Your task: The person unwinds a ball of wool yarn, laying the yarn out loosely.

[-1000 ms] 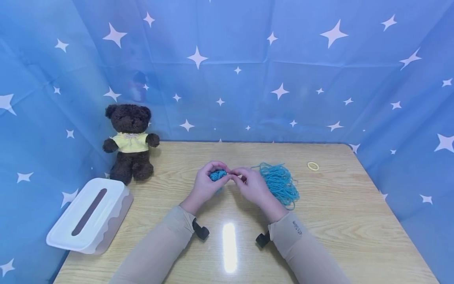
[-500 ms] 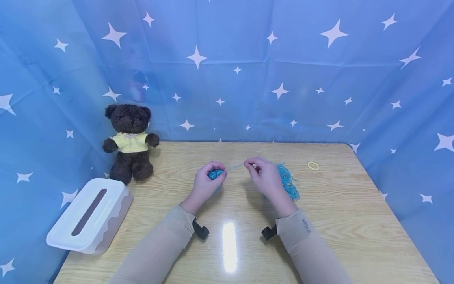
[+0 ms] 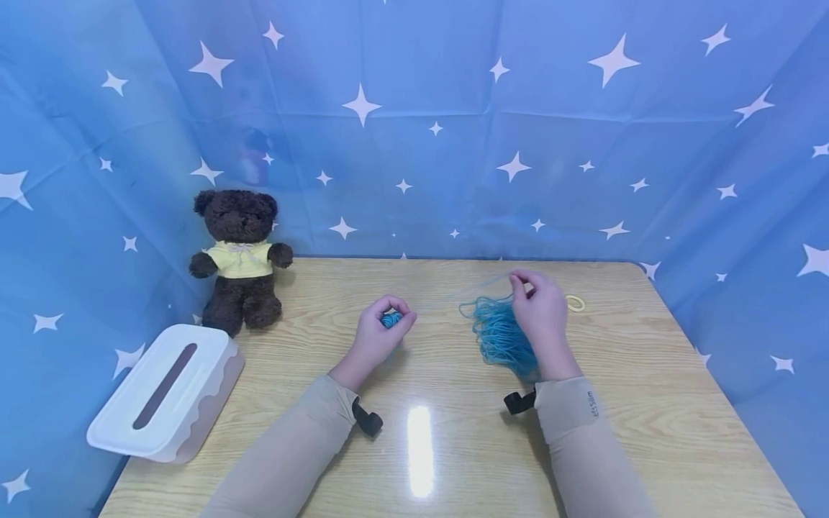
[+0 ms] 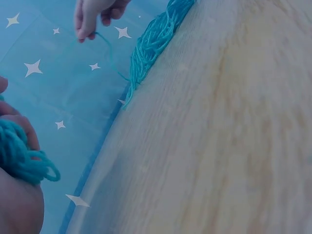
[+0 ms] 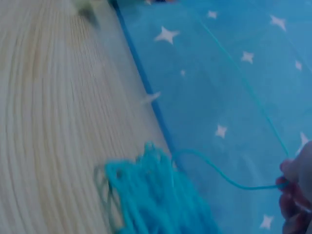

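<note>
My left hand [image 3: 378,332] grips a small wound bundle of blue yarn [image 3: 391,319], its loops poking out past the palm in the left wrist view. To the right, my right hand [image 3: 542,306] pinches a strand of the same yarn between thumb and fingertips, above the table. That strand [image 5: 248,87] runs toward the left hand, and another length [image 5: 219,170] drops from the pinch to the loose pile. The pile, a loose blue yarn skein [image 3: 499,332], lies on the table under and beside the right hand, partly covered by it.
A yellow ring [image 3: 575,303] lies just right of my right hand on the wooden table [image 3: 648,403]. At the left are a white slotted tissue box [image 3: 207,352] and a dark brown teddy bear [image 3: 241,266] in a yellow shirt. A blue starry curtain [image 3: 440,194] hangs behind.
My right hand has moved rightward from beside the left hand to over the skein, drawing out a strand between them. The left hand with its bundle has stayed in place.
</note>
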Motion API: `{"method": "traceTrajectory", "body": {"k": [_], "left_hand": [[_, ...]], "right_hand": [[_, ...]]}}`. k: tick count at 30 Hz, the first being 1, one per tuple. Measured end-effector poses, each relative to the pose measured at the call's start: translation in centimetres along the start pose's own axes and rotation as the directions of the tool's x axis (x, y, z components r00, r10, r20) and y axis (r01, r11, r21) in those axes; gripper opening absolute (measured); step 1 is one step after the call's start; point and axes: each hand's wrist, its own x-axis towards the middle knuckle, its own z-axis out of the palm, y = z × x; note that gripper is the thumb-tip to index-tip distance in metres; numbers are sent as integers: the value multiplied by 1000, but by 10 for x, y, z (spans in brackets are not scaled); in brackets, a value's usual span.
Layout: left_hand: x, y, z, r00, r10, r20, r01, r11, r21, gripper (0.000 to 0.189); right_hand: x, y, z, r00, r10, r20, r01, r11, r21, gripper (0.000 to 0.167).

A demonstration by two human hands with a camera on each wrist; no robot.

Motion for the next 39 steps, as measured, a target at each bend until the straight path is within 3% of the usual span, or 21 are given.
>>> {"method": "traceTrajectory", "body": {"k": [9, 15, 20, 21, 23, 25, 27, 29, 31, 33, 34, 36, 39], "left_hand": [[2, -2, 0, 996, 28, -80, -26, 999, 21, 13], [3, -4, 0, 996, 17, -89, -16, 1000, 8, 20], [3, -3, 0, 998, 0, -62, -2, 999, -32, 26], [3, -3, -1, 998, -2, -57, 0, 999, -38, 26], [3, -2, -1, 999, -5, -51, 3, 999, -37, 26], [3, -1, -1, 999, -6, -49, 4, 999, -35, 25], [2, 0, -1, 999, -5, -48, 4, 999, -34, 25], [2, 1, -2, 999, -1, -45, -1, 999, -33, 25], [1, 1, -2, 999, 8, -38, -10, 999, -35, 25], [1, 2, -2, 1000, 17, -27, -18, 999, -39, 24], [1, 1, -2, 1000, 20, -21, -21, 999, -42, 24], [1, 0, -1, 1000, 24, -8, -25, 998, -51, 24], [1, 0, 0, 1000, 28, 5, -28, 998, -61, 23]], "right_hand": [[6, 31, -5, 974, 207, 87, -195, 972, -128, 37], [12, 41, -7, 914, 350, 205, -304, 926, -224, 40], [12, 35, -9, 865, 381, 326, -284, 908, -307, 47], [11, 30, -9, 870, 369, 326, -264, 909, -324, 48], [7, 18, -9, 900, 315, 301, -209, 918, -337, 50], [1, 1, -3, 942, 205, 265, -121, 946, -301, 49], [-8, -18, 8, 964, 66, 258, -11, 978, -209, 44], [-18, -36, 23, 948, -80, 308, 109, 991, -77, 41], [-31, -51, 38, 901, -189, 390, 182, 982, 55, 41], [-41, -63, 49, 851, -243, 466, 197, 969, 146, 42], [-46, -67, 54, 836, -257, 485, 199, 965, 168, 43], [-53, -72, 59, 828, -264, 495, 192, 962, 192, 40], [-57, -74, 61, 843, -262, 471, 189, 962, 197, 30]]}}
